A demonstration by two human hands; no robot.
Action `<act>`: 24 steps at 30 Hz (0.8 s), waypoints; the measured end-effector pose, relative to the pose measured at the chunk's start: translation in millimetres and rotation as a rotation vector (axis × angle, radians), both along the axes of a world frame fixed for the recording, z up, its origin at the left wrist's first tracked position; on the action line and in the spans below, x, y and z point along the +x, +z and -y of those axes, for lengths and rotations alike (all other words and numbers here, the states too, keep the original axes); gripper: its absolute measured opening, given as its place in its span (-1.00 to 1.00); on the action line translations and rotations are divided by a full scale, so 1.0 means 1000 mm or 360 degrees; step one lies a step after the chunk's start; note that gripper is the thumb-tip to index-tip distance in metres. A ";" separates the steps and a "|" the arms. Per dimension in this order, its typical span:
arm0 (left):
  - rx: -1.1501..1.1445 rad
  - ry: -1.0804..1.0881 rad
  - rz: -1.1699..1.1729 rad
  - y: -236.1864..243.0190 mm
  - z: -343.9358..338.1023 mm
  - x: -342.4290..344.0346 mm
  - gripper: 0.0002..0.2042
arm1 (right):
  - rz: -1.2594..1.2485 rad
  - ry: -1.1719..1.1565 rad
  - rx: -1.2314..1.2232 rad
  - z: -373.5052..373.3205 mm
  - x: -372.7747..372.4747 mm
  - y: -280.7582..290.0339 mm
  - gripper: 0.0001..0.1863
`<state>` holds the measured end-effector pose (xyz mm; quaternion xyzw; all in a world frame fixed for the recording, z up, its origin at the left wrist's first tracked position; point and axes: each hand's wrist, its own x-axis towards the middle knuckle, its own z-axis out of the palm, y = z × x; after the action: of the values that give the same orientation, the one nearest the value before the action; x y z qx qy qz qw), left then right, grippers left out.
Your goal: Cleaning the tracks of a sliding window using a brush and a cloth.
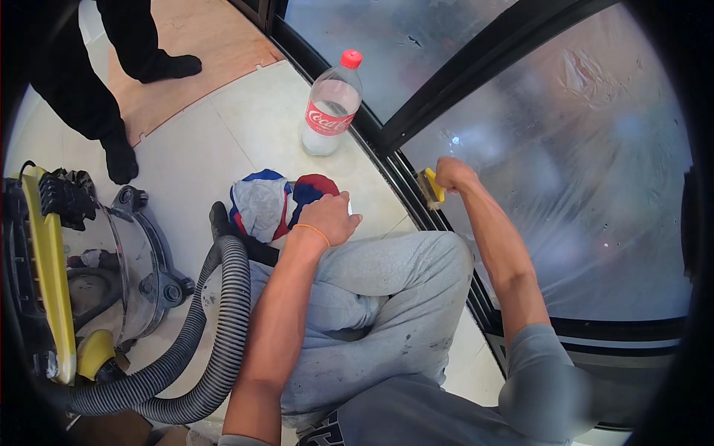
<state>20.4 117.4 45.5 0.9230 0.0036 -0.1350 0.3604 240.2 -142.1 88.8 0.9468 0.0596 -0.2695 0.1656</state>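
Note:
My right hand (454, 175) is closed round a yellow-handled brush (432, 186), whose bristles meet the dark track (416, 195) at the foot of the glass door. My left hand (327, 220), with an orange band at its wrist, is curled above my bent leg. Between its thumb and finger shows a sliver of something white; most of its fingers are hidden. Just beyond that hand lies a bunched cloth (260, 202) in grey, blue and red on the floor. A large clear plastic bottle (332, 108) with a red cap and red label stands upright near the door frame.
To my left stands a vacuum cleaner (134, 253) with a clear drum and yellow handle; its ribbed hose (232, 312) curves beside my left forearm. Another person's dark-clad legs (82, 82) stand at the far left, near a brown floor sheet (193, 44). Plastic film covers the glass panel (565, 163).

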 end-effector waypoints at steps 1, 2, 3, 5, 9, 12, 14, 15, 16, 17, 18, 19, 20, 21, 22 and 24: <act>0.0007 0.0010 0.0001 -0.002 -0.002 -0.001 -0.57 | 0.0004 0.0009 0.0001 0.006 0.010 -0.001 -0.82; -0.0002 0.0011 0.0011 0.003 -0.001 0.002 -0.57 | 0.0040 -0.0161 0.0336 0.028 0.023 -0.001 -0.81; -0.0023 0.0020 -0.0023 0.010 -0.002 0.003 -0.56 | 0.0063 -0.0324 0.0672 0.044 0.031 0.000 -0.79; -0.0040 0.0061 -0.0073 0.012 -0.004 0.002 -0.55 | 0.0172 -0.0327 0.0902 0.056 0.019 0.007 -0.78; -0.0020 0.0023 -0.0038 0.013 0.004 0.001 -0.52 | 0.0147 0.0190 0.0556 0.082 0.001 -0.014 -0.72; 0.0015 0.0046 -0.0063 0.009 0.000 -0.001 -0.51 | 0.0132 -0.0112 0.0569 0.028 -0.024 -0.033 -0.71; 0.0010 0.0024 -0.0051 0.009 0.002 -0.002 -0.51 | 0.0318 -0.0158 0.0791 0.012 -0.016 -0.053 -0.70; -0.0003 0.0011 -0.0047 0.010 0.005 0.000 -0.51 | 0.0512 -0.0205 0.1007 0.012 -0.008 -0.063 -0.69; -0.0014 -0.0007 -0.0029 0.012 0.007 0.006 -0.52 | 0.0480 -0.0369 0.1068 0.029 0.009 -0.079 -0.70; -0.0009 0.0002 -0.0036 0.010 0.004 0.003 -0.52 | 0.0469 -0.0363 0.1073 0.037 0.012 -0.091 -0.70; -0.0023 0.0004 -0.0069 0.009 0.003 0.001 -0.53 | 0.0644 -0.0290 0.1137 0.050 0.013 -0.098 -0.70; -0.0031 0.0014 -0.0097 0.009 0.002 0.001 -0.54 | 0.0819 -0.0207 0.1207 0.057 0.014 -0.098 -0.70; -0.0016 0.0046 -0.0119 0.009 -0.005 -0.003 -0.54 | 0.0786 -0.0191 0.1228 0.051 0.005 -0.091 -0.70; 0.0024 0.0086 -0.0099 0.009 -0.010 -0.008 -0.56 | 0.0707 -0.0477 0.1458 0.045 -0.010 -0.072 -0.70; 0.0053 0.0087 -0.0052 0.011 -0.009 -0.007 -0.57 | 0.0664 -0.0788 0.1663 0.048 -0.022 -0.056 -0.70; 0.0034 0.0065 -0.0006 0.006 -0.008 -0.005 -0.57 | 0.0435 -0.0663 0.1416 0.054 -0.037 -0.064 -0.70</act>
<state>15.4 125.1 51.0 0.9262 0.0247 -0.1292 0.3533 203.6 -195.8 24.8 0.9440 -0.0437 -0.1190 -0.3046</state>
